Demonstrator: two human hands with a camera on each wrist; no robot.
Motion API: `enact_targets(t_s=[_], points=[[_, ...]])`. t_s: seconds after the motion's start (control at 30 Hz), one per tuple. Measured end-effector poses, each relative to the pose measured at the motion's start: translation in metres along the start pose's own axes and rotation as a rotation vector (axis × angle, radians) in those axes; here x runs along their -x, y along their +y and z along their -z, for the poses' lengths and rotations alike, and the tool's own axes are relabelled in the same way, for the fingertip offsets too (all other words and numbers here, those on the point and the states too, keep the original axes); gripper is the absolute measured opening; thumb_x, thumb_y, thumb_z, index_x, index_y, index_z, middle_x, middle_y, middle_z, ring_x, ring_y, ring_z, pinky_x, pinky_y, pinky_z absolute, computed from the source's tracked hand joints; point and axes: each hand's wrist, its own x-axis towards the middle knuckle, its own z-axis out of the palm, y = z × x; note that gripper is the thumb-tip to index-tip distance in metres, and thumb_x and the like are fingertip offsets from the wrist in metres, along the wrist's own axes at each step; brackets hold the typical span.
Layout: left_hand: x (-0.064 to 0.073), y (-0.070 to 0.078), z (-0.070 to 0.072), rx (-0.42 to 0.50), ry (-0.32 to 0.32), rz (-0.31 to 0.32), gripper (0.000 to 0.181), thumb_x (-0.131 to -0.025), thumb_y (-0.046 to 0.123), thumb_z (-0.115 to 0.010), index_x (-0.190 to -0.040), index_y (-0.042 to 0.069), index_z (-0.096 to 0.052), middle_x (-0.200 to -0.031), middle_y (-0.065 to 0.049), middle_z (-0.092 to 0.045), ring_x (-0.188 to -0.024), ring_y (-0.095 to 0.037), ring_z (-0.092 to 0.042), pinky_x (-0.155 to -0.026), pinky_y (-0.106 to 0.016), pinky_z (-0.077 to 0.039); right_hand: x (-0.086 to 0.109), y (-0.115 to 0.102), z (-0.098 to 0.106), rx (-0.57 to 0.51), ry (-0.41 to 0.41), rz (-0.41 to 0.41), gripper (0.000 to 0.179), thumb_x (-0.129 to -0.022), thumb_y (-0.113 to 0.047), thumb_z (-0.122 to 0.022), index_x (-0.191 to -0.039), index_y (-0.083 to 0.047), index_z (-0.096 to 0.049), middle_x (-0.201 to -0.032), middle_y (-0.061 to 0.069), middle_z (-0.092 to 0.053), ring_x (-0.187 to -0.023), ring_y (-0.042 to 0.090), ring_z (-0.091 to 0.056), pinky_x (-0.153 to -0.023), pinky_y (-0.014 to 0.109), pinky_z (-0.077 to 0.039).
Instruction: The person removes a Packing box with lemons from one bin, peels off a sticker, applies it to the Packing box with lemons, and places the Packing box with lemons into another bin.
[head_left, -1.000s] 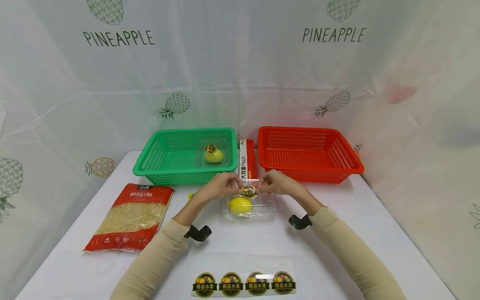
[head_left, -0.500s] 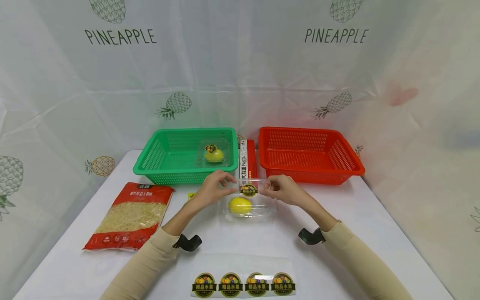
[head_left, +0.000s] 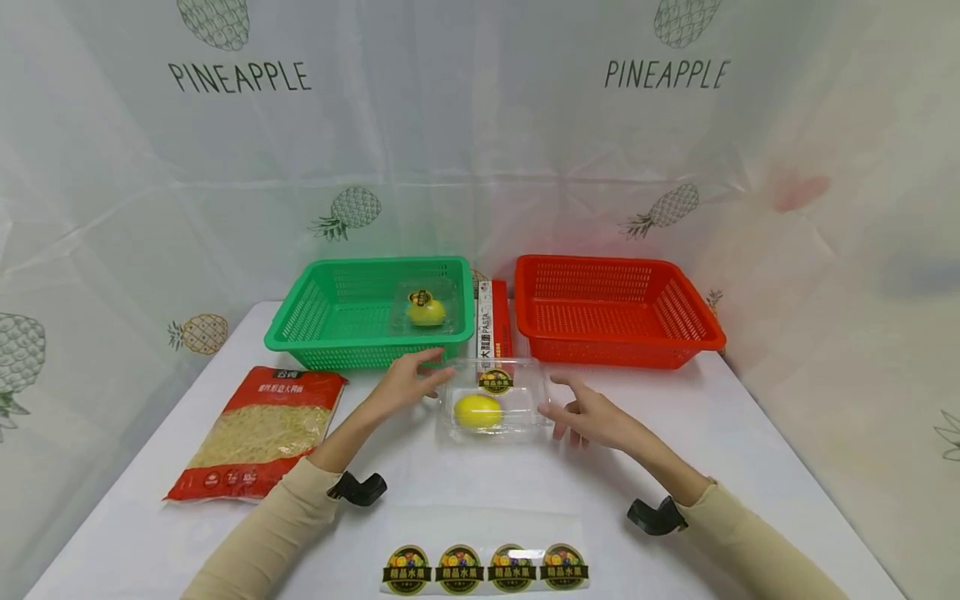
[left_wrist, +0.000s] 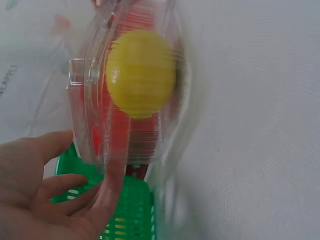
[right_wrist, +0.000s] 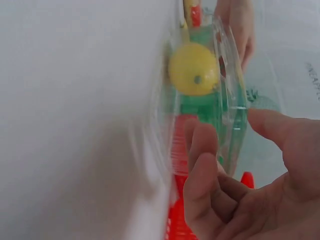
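Note:
A clear plastic clamshell box (head_left: 525, 402) stands on the white table, its lid down. Inside, toward its left, lies a yellow lemon (head_left: 477, 412). A round black-and-gold sticker (head_left: 495, 382) is on the lid. My left hand (head_left: 408, 383) is at the box's left side, thumb and fingers spread; the left wrist view shows a finger alongside the clear wall. On the other side, my right hand (head_left: 592, 412) has its fingertips right at the right end. In the right wrist view its thumb (right_wrist: 270, 122) and loosely bent fingers are apart.
Behind stand a green basket (head_left: 337, 337), with another boxed lemon (head_left: 427, 313) inside, and a red basket (head_left: 622, 346). A pasta box (head_left: 501, 321) lies between them. A red pasta bag (head_left: 255, 433) is at left, a sticker strip (head_left: 486, 571) in front.
Both hands have let go of the sticker on the lid and moved outward, the left hand to the box's left side, the right hand to its right side and nearer. The box stays put.

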Motion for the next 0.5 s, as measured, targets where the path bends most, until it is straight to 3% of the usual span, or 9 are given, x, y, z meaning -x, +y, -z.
enact_targets(t_s=[0.17,0.3,0.5], points=[[-0.003,-0.006,0.0,0.201,-0.069,0.111,0.06,-0.095,0.036,-0.064,-0.144,0.003,-0.047,-0.126,-0.018,-0.066,-0.077,-0.025,-0.074,-0.097,-0.045,-0.052,0.004,0.004,-0.007,-0.068,-0.062,0.015,0.082,-0.095,-0.042,-0.062,-0.154,-0.007,-0.018,-0.085,0.011,-0.074,-0.057,0.021,-0.06,-0.055,0.034,-0.053],[-0.004,-0.01,0.0,0.36,-0.101,0.15,0.059,-0.095,0.031,-0.065,-0.143,0.001,-0.047,-0.128,-0.024,-0.062,-0.078,-0.022,-0.072,-0.084,-0.041,-0.059,0.006,0.004,-0.006,-0.112,-0.073,0.071,0.083,-0.094,-0.033,-0.065,-0.154,-0.002,-0.017,-0.086,0.016,-0.074,-0.057,0.019,-0.059,-0.056,0.033,-0.055],[-0.001,-0.011,0.002,0.434,-0.115,0.165,0.057,-0.094,0.029,-0.067,-0.141,0.001,-0.05,-0.126,-0.03,-0.059,-0.085,-0.018,-0.067,-0.075,-0.036,-0.061,0.006,0.004,-0.004,-0.147,-0.073,0.114,0.081,-0.093,-0.024,-0.067,-0.154,0.0,-0.019,-0.084,0.02,-0.072,-0.057,0.02,-0.059,-0.055,0.031,-0.055]])
